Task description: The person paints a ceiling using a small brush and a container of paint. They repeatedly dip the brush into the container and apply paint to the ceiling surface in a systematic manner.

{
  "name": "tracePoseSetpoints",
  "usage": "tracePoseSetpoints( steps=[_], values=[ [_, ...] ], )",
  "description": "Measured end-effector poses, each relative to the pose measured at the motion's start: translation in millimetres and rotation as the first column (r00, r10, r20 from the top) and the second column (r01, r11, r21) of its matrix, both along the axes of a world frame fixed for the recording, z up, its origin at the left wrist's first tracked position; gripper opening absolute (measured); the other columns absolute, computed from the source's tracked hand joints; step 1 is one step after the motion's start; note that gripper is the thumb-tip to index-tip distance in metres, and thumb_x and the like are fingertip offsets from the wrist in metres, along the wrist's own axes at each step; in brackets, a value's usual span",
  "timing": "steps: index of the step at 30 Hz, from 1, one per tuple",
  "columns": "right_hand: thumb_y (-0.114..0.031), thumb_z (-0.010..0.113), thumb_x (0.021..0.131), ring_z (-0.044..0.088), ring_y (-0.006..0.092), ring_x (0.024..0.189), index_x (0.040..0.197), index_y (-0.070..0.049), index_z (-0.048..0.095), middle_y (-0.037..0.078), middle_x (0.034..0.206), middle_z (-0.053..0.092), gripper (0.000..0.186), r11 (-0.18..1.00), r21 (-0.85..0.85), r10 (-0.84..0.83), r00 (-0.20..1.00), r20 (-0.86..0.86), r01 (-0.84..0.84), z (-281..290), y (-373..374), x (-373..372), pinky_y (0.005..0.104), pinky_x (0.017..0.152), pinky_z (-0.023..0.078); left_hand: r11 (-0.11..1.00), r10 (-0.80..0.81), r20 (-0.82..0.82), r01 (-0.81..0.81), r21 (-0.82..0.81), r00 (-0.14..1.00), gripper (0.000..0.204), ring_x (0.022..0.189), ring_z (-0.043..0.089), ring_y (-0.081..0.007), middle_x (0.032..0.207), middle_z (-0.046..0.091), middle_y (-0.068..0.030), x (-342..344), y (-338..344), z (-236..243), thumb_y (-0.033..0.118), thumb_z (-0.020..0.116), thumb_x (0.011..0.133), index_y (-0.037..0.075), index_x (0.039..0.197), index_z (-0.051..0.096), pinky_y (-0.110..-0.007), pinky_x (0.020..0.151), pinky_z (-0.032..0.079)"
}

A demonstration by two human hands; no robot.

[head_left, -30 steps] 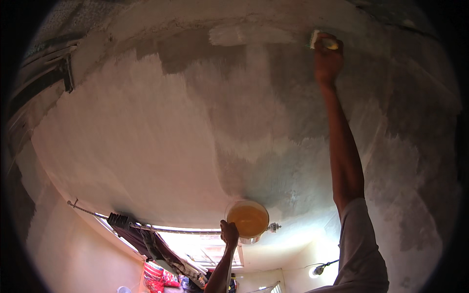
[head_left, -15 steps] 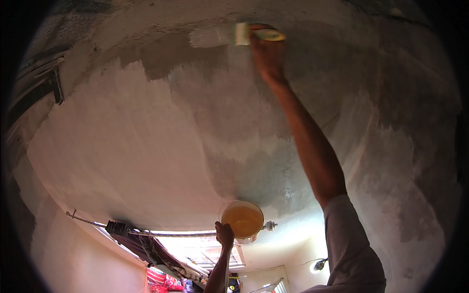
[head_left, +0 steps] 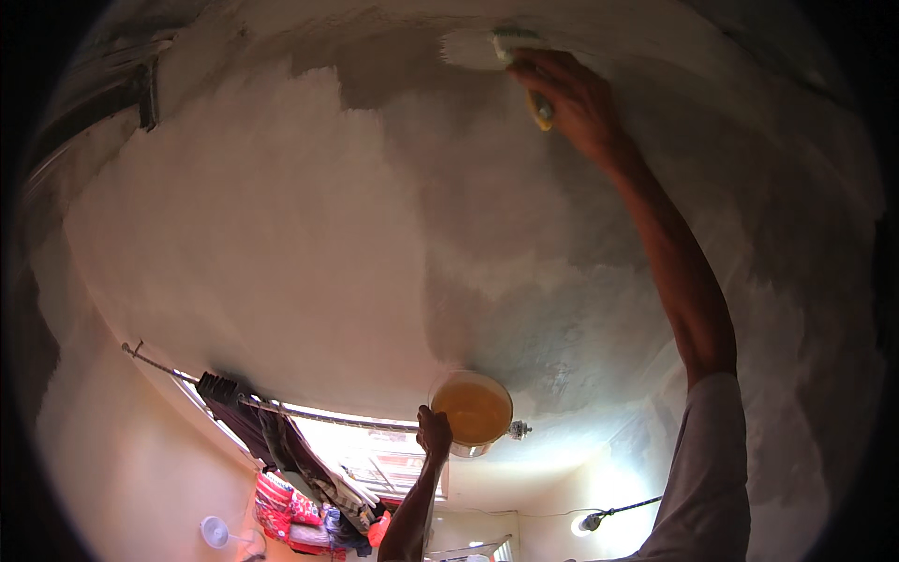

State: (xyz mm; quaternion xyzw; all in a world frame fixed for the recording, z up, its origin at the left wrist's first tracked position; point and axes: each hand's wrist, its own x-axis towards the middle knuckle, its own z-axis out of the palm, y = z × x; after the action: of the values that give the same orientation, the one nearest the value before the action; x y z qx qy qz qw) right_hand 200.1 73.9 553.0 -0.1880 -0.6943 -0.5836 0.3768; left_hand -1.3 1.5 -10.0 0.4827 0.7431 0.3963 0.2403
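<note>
My right hand [head_left: 571,98] is closed round a flat paintbrush [head_left: 515,42] with pale bristles and a yellowish handle, raised high at top centre against the patchy grey and pale plastered surface [head_left: 262,215]. A wet-looking lighter patch lies around the bristles. Lower in the view, my left hand [head_left: 434,436] grips the edge of a round bucket [head_left: 473,412] with tan-orange liquid in it; the bucket's handle and underside are hidden.
A rod [head_left: 159,361] with dark curtains [head_left: 239,417] crosses a bright window at lower left. Below are red bedding [head_left: 276,506] and a white fan [head_left: 213,532]. A lit bulb [head_left: 582,525] hangs at lower right. Dark ironwork [head_left: 112,108] sits at upper left.
The brush first went left along the top, then rose slightly and moved right, its handle turning from sideways to pointing downward. The whole view has shifted a little, and the bucket stays held.
</note>
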Motion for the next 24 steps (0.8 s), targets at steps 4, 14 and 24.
tracePoseSetpoints(
  steps=[4, 14, 24],
  values=[
    [-0.002, 0.069, 0.071, 0.062, 0.0188, 0.099, 0.107, -0.018, 0.065, -0.001, 0.114, 0.063, 0.039, 0.993, -0.07, -0.084, 0.988, 0.131, 0.093, -32, 12, -6, 0.0323, 0.076, 0.055, 1.0, -0.007, -0.003, 0.007, 0.001, 1.0, 0.028, 0.09, 0.06, -0.0438, 0.102, 0.057, -0.0208, 2, -2, 7, 0.023, 0.053, 0.086, 0.0, 0.101, 0.046, -0.053, 0.078, 0.045],
    [-0.025, 0.064, 0.087, 0.066, 0.0211, 0.074, 0.107, -0.016, 0.067, 0.007, 0.083, 0.069, 0.023, 0.757, -0.63, -0.212, 0.977, 0.016, 0.174, 17, -2, -24, 0.0346, 0.069, 0.05, 0.999, 0.022, 0.007, -0.021, -0.043, 1.0, 0.028, 0.092, 0.06, -0.0441, 0.104, 0.058, -0.0226, -2, -4, 17, 0.024, 0.051, 0.086, 0.0, 0.1, 0.046, -0.052, 0.079, 0.045],
    [-0.002, 0.064, 0.077, 0.061, 0.0224, 0.098, 0.113, -0.017, 0.064, -0.001, 0.113, 0.064, 0.039, 0.994, -0.096, -0.048, 0.996, 0.069, 0.054, 45, 16, -25, 0.0353, 0.083, 0.052, 1.0, -0.015, 0.023, 0.015, 0.013, 1.0, 0.029, 0.093, 0.06, -0.0441, 0.106, 0.057, -0.0238, 1, -1, 4, 0.024, 0.052, 0.087, 0.0, 0.102, 0.045, -0.052, 0.079, 0.045]
  ],
)
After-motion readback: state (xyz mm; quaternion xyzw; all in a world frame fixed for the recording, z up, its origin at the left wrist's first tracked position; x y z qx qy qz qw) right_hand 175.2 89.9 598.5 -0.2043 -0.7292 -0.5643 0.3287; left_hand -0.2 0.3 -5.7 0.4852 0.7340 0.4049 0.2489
